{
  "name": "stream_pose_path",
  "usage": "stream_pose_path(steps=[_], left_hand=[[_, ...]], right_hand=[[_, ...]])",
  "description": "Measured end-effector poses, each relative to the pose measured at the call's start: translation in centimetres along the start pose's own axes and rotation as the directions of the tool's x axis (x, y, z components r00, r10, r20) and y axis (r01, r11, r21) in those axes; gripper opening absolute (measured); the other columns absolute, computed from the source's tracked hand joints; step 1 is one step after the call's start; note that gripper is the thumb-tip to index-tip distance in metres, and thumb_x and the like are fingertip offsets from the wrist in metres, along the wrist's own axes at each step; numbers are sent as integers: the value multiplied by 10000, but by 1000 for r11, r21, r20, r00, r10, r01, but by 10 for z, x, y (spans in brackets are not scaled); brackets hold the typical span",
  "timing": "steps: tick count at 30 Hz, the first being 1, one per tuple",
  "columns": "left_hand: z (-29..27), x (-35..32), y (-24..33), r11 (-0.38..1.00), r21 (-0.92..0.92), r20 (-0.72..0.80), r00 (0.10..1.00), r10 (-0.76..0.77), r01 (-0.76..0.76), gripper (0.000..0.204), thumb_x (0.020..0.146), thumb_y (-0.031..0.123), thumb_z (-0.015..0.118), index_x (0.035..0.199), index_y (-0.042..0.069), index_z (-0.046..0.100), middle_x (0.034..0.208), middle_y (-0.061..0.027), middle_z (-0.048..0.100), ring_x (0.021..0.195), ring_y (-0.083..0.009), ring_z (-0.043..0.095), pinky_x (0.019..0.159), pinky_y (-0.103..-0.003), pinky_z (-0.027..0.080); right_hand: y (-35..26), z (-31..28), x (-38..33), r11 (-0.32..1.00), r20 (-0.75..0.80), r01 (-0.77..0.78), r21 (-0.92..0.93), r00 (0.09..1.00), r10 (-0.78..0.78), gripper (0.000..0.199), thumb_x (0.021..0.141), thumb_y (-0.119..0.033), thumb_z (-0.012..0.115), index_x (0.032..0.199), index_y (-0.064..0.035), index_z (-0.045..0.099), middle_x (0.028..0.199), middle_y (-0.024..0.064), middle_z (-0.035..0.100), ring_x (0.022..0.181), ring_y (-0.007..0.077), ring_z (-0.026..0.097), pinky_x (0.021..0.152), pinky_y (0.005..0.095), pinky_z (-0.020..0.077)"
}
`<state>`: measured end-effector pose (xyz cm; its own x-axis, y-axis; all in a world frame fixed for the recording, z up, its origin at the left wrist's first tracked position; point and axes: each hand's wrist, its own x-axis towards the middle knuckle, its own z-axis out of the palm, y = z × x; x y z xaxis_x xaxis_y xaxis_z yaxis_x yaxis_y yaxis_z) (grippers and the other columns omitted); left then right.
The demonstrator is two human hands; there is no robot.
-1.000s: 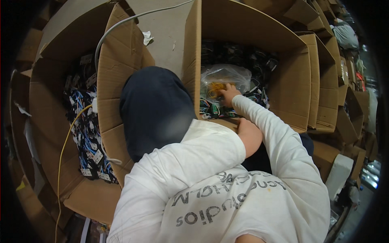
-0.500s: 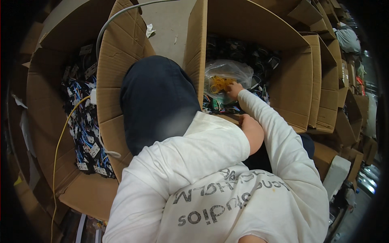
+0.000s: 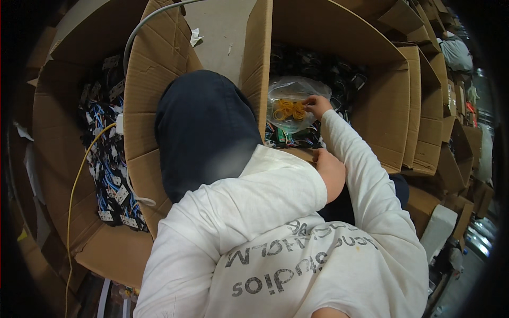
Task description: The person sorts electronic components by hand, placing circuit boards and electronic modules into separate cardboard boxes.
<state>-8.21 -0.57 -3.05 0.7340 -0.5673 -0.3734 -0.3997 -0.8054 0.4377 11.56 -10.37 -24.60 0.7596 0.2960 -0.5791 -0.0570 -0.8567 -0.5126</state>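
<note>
A clear plastic bag (image 3: 286,125) lies in the right cardboard box on top of dark electronic parts. In it is a loose heap of yellow rubber bands (image 3: 288,109). My right hand (image 3: 318,107) reaches over the bag's right side, fingers pinched at the edge of the heap, seemingly on a few bands. Lower down, at the near edge of that box, is my left hand (image 3: 330,172). Its fingers are curled, with thumb and fingertip together. Whatever they may hold is hidden. Small wired circuit boards (image 3: 290,139) show below the bag.
The right box's left wall (image 3: 256,69) stands beside my knee. Another cardboard box (image 3: 114,254) at left holds many wired black parts (image 3: 108,159). A yellow cable (image 3: 79,180) and a grey cable (image 3: 139,33) hang over it. More cartons are stacked at far right.
My right hand has lifted slightly and shifted right, out from over the middle of the yellow rubber bands. The heap shows more fully now. My left hand has stayed in place.
</note>
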Motion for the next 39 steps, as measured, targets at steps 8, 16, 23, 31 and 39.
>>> stream_pose_path(steps=[8,16,23,31,39], left_hand=[[-8,0,6,998,52,-12,1000,20,-20,326,922,130,605,1211,61,739,1161,-143,742,1058,-326,701,885,-534,453],[11,1,19,994,68,-135,988,-78,87,337,917,163,626,1234,57,668,1104,-130,740,1031,-303,702,898,-523,449],[8,-3,18,992,100,-108,992,-69,80,400,932,185,623,1310,58,594,1102,-128,728,997,-296,699,915,-512,442],[5,-2,14,995,83,-36,998,-57,60,311,949,190,585,1212,57,684,1114,-117,720,1054,-285,681,934,-531,455],[-1,-2,14,996,91,7,1000,9,-9,308,901,132,645,1188,77,743,1151,-113,744,1055,-312,698,888,-532,461]], right_hand=[[9,-20,12,788,76,-40,615,997,-8,47,899,-65,671,938,-45,652,835,91,696,727,206,679,674,327,566],[21,-13,-16,693,570,-340,635,813,-124,200,874,-13,671,1038,-78,579,1024,161,754,696,184,694,519,254,499],[33,0,-29,855,710,-246,-457,478,517,833,832,-694,701,1380,-77,585,1381,153,623,1213,320,624,1009,477,503],[-29,55,-50,842,627,99,-531,714,312,1274,772,-942,456,1620,-31,185,1660,221,261,1543,378,230,1247,471,195],[33,79,-17,668,496,166,-725,799,340,852,835,-547,674,1467,-8,483,1443,254,554,1348,362,530,1107,453,426]])
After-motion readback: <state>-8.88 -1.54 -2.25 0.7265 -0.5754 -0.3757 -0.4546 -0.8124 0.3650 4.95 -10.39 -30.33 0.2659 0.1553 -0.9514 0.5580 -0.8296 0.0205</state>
